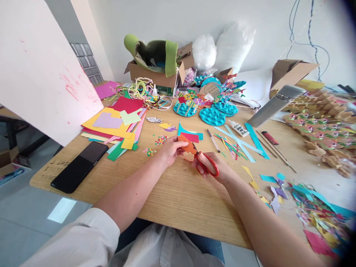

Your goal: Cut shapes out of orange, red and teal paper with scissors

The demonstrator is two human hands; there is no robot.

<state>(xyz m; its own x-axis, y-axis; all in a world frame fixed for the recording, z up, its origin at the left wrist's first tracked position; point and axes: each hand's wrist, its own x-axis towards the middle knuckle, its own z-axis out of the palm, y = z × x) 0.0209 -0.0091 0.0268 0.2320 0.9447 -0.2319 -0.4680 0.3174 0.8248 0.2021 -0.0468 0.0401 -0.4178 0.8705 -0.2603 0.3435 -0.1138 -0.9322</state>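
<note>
Between the thumb and fingers of my left hand (171, 150) is a small piece of orange paper (189, 147). My right hand (210, 167) is wrapped round the handles of red scissors (214, 170), whose blades meet the right edge of the orange paper. Just behind the hands lie a red paper piece (191, 137) and a blue paper piece (182, 129). Small coloured paper dots (150, 152) are on the table left of my left hand.
A black phone (79, 167) and stacked coloured paper (111, 120) lie left. Behind are blue decorated discs (213, 116). To the right are a glue bottle (238, 128), a pen (213, 141), paper strips, a leaning metal flask (274, 105) and a scrap pile (322, 215).
</note>
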